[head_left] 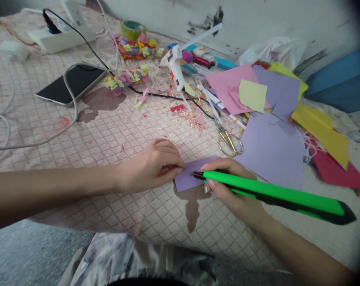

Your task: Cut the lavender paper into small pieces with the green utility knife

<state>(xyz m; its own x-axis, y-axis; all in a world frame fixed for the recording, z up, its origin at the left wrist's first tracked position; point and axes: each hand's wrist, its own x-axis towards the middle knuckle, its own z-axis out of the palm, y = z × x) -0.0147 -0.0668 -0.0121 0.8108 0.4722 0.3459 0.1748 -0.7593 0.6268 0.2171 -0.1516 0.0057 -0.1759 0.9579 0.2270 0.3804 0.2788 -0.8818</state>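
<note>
A small piece of purple paper [187, 179] lies on the patterned cloth before me. My left hand [156, 165] is closed, fingers curled, with thumb and fingertips at the paper's left edge. In my right hand [232, 182] is a long green-and-black pen-shaped tool [272, 194], gripped near its black tip. That tip meets or hovers just over the middle of the paper; contact cannot be made out. Whether it is a pen or a craft knife does not show clearly. Gold-handled scissors [227, 143] lie just beyond my right hand.
Pink paper [227, 83], a large purple sheet [272, 151] and yellow paper [323, 133] spread on the right. A white glue gun [175, 67] stands behind scattered paper scraps [188, 117]. Farther left are a tablet-like black device [72, 83], cables and a power strip [60, 39].
</note>
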